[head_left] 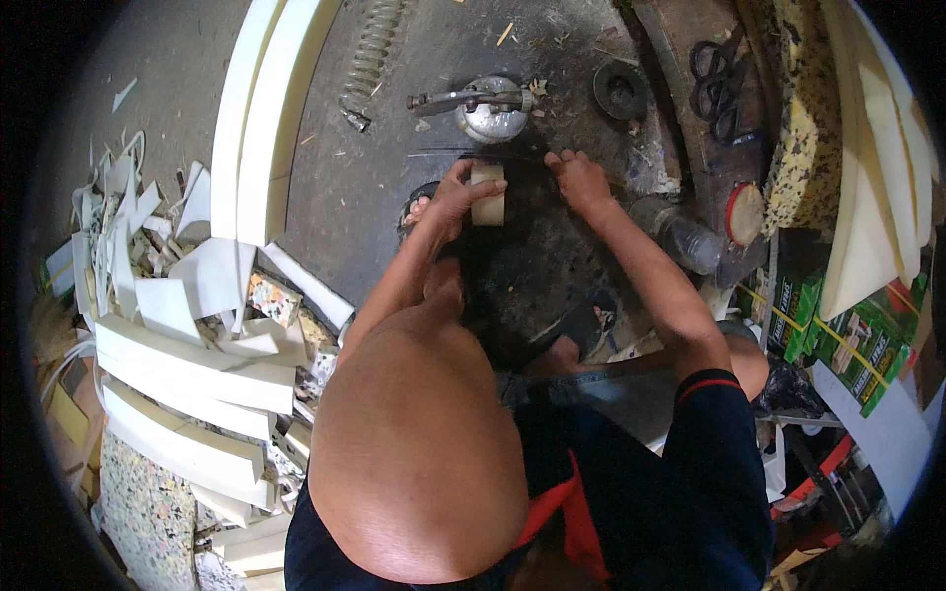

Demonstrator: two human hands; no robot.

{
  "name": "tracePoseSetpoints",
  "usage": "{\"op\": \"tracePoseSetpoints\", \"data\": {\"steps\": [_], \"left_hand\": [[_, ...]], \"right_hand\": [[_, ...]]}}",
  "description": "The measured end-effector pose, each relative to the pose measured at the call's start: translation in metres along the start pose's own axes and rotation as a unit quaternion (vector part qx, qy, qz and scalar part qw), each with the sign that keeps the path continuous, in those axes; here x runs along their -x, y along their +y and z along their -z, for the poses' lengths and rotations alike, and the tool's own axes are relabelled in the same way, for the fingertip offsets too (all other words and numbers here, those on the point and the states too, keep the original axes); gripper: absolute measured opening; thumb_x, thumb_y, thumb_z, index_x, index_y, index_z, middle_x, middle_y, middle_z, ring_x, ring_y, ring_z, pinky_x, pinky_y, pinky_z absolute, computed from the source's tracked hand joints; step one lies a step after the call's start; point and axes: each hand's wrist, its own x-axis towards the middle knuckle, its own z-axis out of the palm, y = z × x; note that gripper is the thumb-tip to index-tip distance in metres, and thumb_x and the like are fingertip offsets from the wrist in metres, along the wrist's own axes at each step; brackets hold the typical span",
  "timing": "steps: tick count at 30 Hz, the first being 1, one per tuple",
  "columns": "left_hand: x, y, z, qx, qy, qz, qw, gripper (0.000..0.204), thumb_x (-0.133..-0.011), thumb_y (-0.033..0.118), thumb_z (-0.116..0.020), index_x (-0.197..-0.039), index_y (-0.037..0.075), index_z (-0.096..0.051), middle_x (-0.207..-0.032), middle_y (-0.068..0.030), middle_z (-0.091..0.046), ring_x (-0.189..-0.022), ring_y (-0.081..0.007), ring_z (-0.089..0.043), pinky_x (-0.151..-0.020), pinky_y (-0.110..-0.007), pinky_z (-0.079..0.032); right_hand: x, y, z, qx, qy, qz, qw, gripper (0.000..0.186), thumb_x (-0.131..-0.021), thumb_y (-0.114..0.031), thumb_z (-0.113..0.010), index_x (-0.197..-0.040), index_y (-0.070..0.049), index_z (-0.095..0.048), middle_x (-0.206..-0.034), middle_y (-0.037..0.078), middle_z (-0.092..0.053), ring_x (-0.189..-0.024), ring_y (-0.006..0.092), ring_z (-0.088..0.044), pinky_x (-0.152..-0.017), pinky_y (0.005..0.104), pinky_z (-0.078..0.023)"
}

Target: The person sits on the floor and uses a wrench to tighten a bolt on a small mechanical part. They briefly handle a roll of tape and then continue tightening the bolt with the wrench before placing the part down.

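My left hand is closed around a roll of tan packing tape, thumb lying across its outer face. To its right, my right hand has its fingers pressed together in a pinch; what sits between them is too small to make out. A thin dark strip runs between the fingertips of both hands, and I cannot tell if it is joined to the tape. Just beyond the hands, a spray gun lies over its whitish, rounded cup.
A coiled clear hose lies at the far left. Toward the right are a black ring-shaped object, black-handled scissors, a clear plastic bottle and speckled foam. White foam strips and scraps pile up on the left.
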Motion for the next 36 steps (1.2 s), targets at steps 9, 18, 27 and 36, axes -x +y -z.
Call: {"op": "tracePoseSetpoints", "data": {"steps": [9,18,27,36], "left_hand": [[0.021,-0.01,-0.004,-0.09,-0.068,0.005,0.994,0.076,-0.072,0.015,-0.089,-0.135,0.007,-0.047,-0.118,-0.0102,-0.061,-0.106,-0.0224,-0.062,-0.086,-0.037,-0.054],[0.105,0.008,0.058,0.129,-0.005,-0.178,0.976,0.054,-0.086,0.006,-0.073,-0.134,0.008,-0.048,-0.12,-0.009,-0.06,-0.111,-0.0217,-0.06,-0.094,-0.038,-0.051],[0.192,0.136,0.068,0.09,0.124,-0.469,0.87,0.032,-0.1,0.019,-0.058,-0.129,0.005,-0.053,-0.118,-0.0111,-0.064,-0.106,-0.0185,-0.061,-0.092,-0.038,-0.05],[0.324,0.264,-0.019,-0.074,0.13,-0.64,0.754,0.03,-0.099,0.012,-0.058,-0.128,0.007,-0.055,-0.106,-0.0073,-0.064,-0.093,-0.011,-0.059,-0.082,-0.028,-0.049]], "right_hand": [[0.008,-0.025,0.02,0.027,0.074,0.039,0.996,0.032,-0.086,-0.007,-0.062,-0.118,-0.007,-0.058,-0.104,0.015,-0.064,-0.1,0.0366,-0.064,-0.077,0.0489,-0.056],[0.074,-0.055,0.062,-0.227,0.304,-0.09,0.921,0.04,-0.094,-0.015,-0.061,-0.133,-0.01,-0.053,-0.104,0.017,-0.061,-0.095,0.0395,-0.064,-0.078,0.0477,-0.053],[0.077,-0.043,0.027,-0.268,0.012,-0.38,0.885,0.073,-0.089,-0.033,-0.071,-0.149,-0.007,-0.038,-0.137,0.023,-0.052,-0.122,0.0403,-0.057,-0.097,0.0523,-0.05],[0.142,-0.049,0.281,-0.293,0.404,0.057,0.865,0.039,-0.086,-0.017,-0.073,-0.119,0.003,-0.065,-0.123,0.022,-0.062,-0.104,0.0344,-0.066,-0.088,0.0407,-0.055]]}}
